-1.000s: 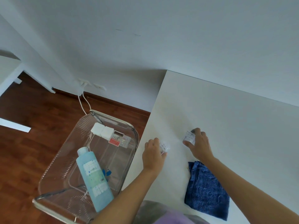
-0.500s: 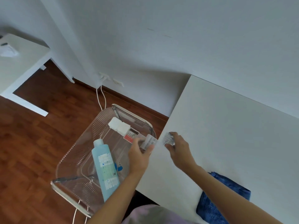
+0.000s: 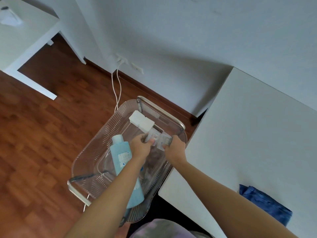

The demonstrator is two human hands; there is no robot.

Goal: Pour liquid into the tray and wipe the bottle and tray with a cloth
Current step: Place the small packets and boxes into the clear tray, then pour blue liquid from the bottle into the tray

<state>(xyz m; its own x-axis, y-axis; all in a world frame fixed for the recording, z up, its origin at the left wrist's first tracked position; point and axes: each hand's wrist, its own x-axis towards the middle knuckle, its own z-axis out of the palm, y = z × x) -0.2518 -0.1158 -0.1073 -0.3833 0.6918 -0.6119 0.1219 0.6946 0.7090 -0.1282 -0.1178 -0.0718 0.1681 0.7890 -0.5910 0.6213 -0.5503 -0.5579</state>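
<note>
— bottle (image 3: 126, 166) first: where do we have it?

— lying on its side in the clear basket (image 3: 96, 152), cap toward the far end, our left forearm crossing over its lower half. we judge it lies flat there simply because it's stored, not yet in use.

— and the trays?

— we have two small clear trays, one per hand. our left hand (image 3: 141, 146) pinches the left small tray (image 3: 151, 135) between thumb and fingers; our right hand (image 3: 176, 148) is closed around the edge of the right small tray (image 3: 164, 140). both grips are grasping, neither released. the trays sit just beside each other, low over the basket floor; we can't tell whether they touch it.

— why hold them there?

— likely so they go in next to the white blocks (image 3: 141, 121) at the far end, keeping the small things together.

— the cloth?

— blue cloth (image 3: 264, 203) is on the white tabletop (image 3: 257, 134) to our right, well apart from the basket, untouched. kept handy for wiping, we'd say.
</note>
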